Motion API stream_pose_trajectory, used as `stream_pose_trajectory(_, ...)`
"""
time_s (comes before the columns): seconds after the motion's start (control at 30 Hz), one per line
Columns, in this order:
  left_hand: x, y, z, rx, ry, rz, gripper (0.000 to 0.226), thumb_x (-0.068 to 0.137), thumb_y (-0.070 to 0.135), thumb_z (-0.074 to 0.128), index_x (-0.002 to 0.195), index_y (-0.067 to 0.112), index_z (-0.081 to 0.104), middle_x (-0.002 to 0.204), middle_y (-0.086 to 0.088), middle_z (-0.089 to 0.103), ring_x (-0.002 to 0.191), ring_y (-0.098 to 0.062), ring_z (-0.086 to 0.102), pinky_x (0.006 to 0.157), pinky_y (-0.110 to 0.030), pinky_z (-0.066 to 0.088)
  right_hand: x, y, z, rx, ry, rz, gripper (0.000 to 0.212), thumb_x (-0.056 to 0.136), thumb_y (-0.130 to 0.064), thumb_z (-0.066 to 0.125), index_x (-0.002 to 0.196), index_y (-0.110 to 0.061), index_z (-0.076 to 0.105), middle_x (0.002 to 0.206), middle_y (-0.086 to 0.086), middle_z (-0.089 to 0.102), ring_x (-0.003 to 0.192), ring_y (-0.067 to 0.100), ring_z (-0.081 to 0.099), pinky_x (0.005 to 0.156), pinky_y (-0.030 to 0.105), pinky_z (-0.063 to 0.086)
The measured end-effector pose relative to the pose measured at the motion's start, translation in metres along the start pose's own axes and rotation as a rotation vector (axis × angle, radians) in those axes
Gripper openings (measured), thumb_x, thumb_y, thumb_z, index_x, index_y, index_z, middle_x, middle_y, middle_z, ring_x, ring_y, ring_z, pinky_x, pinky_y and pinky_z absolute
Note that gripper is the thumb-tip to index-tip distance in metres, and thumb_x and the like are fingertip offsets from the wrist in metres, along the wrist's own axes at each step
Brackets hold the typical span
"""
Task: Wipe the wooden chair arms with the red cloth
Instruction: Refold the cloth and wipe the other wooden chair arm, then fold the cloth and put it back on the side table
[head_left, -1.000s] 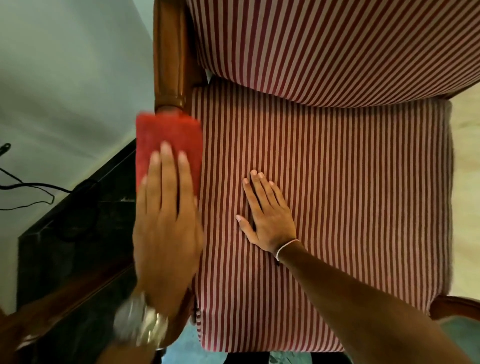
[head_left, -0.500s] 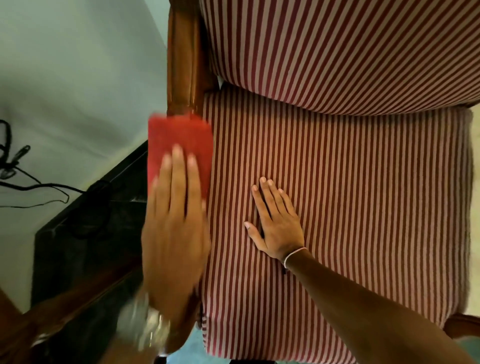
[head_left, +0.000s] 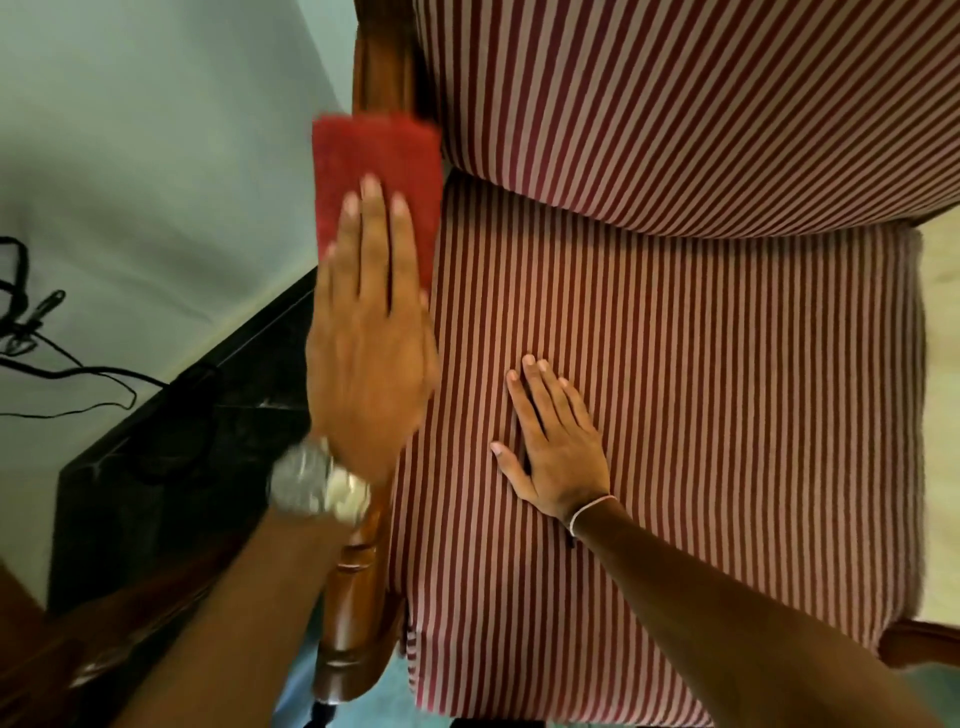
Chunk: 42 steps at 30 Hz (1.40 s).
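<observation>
The red cloth lies flat on the chair's left wooden arm, near the backrest. My left hand, with a metal watch at the wrist, presses flat on the cloth with fingers straight and together. The arm's turned front end shows below my wrist and its rear part above the cloth. My right hand rests palm down with fingers spread on the striped seat cushion, holding nothing. A corner of the right wooden arm shows at the lower right.
The red-and-white striped backrest fills the top. A dark cabinet or table stands left of the chair against a pale wall. Black cables hang at the far left.
My left hand has slid the red cloth along the left arm toward the backrest, uncovering the arm's front end. My right hand stays flat on the seat.
</observation>
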<state>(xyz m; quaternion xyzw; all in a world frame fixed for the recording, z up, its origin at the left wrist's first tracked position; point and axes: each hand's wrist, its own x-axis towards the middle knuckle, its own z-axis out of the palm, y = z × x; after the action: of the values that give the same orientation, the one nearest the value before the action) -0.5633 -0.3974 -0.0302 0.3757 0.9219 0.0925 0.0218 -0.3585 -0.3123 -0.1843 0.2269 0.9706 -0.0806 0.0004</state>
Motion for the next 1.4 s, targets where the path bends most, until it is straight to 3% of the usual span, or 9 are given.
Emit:
stream_pose_trajectory(0.23, -0.096, -0.007, -0.005, -0.004, -0.089, 0.061, 0.065, 0.104, 0.027, 0.041, 0.16, 0.007, 0.015, 0.169, -0.015, 0.011, 0.158, -0.029, 0.011, 0.127, -0.051, 0.017, 0.003, -0.013, -0.033, 0.175, -0.096, 0.062, 0.08, 0.1, -0.064, 0.039, 0.161, -0.013, 0.032, 0.172, 0.011, 0.02, 0.162, 0.023, 0.015, 0.133, 0.045, 0.017)
stream_pose_trajectory(0.37, -0.108, -0.022, -0.021, -0.432, -0.117, -0.189, 0.074, 0.104, 0.048, 0.039, 0.162, 0.029, -0.003, 0.171, 0.003, -0.01, 0.158, -0.025, 0.008, 0.12, -0.047, 0.019, 0.034, -0.045, -0.089, 0.967, -0.12, 0.386, 0.053, 0.103, -0.051, 0.047, 0.142, -0.017, 0.057, 0.151, 0.001, 0.055, 0.142, 0.008, 0.05, 0.125, 0.039, 0.038)
stream_pose_trajectory(0.43, -0.124, -0.036, -0.031, -0.574, -0.149, -0.42, 0.084, 0.095, 0.059, 0.046, 0.16, 0.036, -0.001, 0.169, -0.002, 0.013, 0.146, -0.027, 0.038, 0.11, -0.044, 0.037, 0.061, -0.059, -0.115, 1.385, -0.153, 0.487, 0.035, 0.105, -0.04, 0.05, 0.131, -0.02, 0.061, 0.129, -0.003, 0.069, 0.117, 0.003, 0.067, 0.108, 0.033, 0.055)
stream_pose_trajectory(0.5, -0.135, -0.047, -0.04, -0.68, -0.181, -0.584, 0.093, 0.082, 0.062, 0.054, 0.16, 0.032, 0.013, 0.146, -0.005, 0.052, 0.108, -0.004, 0.062, 0.087, -0.026, 0.052, 0.086, -0.07, -0.133, 1.594, -0.255, 0.5, 0.029, 0.102, -0.038, 0.056, 0.128, -0.025, 0.062, 0.121, -0.004, 0.072, 0.109, 0.005, 0.072, 0.097, 0.028, 0.061)
stream_pose_trajectory(0.67, -0.141, -0.043, -0.049, -0.768, -0.18, -0.569, 0.06, 0.086, 0.034, 0.07, 0.142, 0.024, 0.052, 0.105, 0.022, 0.062, 0.088, 0.014, 0.06, 0.074, -0.01, 0.045, 0.112, -0.089, -0.151, 1.634, -0.283, 0.54, 0.055, 0.089, -0.014, 0.078, 0.139, -0.005, 0.056, 0.135, 0.013, 0.068, 0.122, 0.023, 0.068, 0.101, 0.032, 0.058)
stream_pose_trajectory(0.83, -0.133, -0.016, -0.061, -0.858, -0.103, -0.567, 0.053, 0.088, 0.023, 0.071, 0.136, 0.035, 0.052, 0.102, 0.033, 0.058, 0.088, 0.026, 0.061, 0.074, -0.006, 0.054, 0.099, -0.069, -0.171, 1.762, -0.26, 0.573, 0.046, 0.093, -0.006, 0.071, 0.137, -0.001, 0.059, 0.137, 0.021, 0.067, 0.128, 0.033, 0.066, 0.109, 0.052, 0.054)
stream_pose_trajectory(1.07, -0.154, 0.097, -0.073, -1.068, -0.09, -0.578, 0.052, 0.087, 0.027, 0.071, 0.136, 0.03, 0.053, 0.118, 0.022, 0.063, 0.111, -0.006, 0.07, 0.092, -0.043, 0.061, 0.054, 0.015, -0.227, 1.858, -0.174, 0.509, 0.046, 0.096, 0.004, 0.063, 0.141, 0.003, 0.054, 0.129, 0.022, 0.066, 0.122, 0.034, 0.065, 0.112, 0.052, 0.05)
stream_pose_trajectory(1.27, -0.168, 0.242, -0.062, -1.286, -0.104, -0.594, 0.042, 0.074, 0.036, 0.073, 0.106, 0.059, 0.057, 0.107, 0.032, 0.068, 0.103, -0.001, 0.073, 0.07, -0.023, 0.063, -0.001, 0.139, -0.272, 1.802, -0.088, 0.426, 0.043, 0.096, 0.003, 0.064, 0.139, 0.002, 0.057, 0.123, 0.018, 0.068, 0.115, 0.026, 0.066, 0.101, 0.039, 0.057)
stream_pose_trajectory(1.4, -0.164, 0.352, -0.042, -1.349, -0.139, -0.587, 0.044, 0.078, 0.031, 0.072, 0.119, 0.041, 0.059, 0.115, 0.018, 0.069, 0.106, -0.008, 0.073, 0.071, -0.026, 0.063, -0.042, 0.247, -0.296, 1.761, 0.006, 0.449, 0.038, 0.094, 0.001, 0.067, 0.132, -0.005, 0.063, 0.117, 0.013, 0.072, 0.106, 0.02, 0.071, 0.088, 0.029, 0.061)
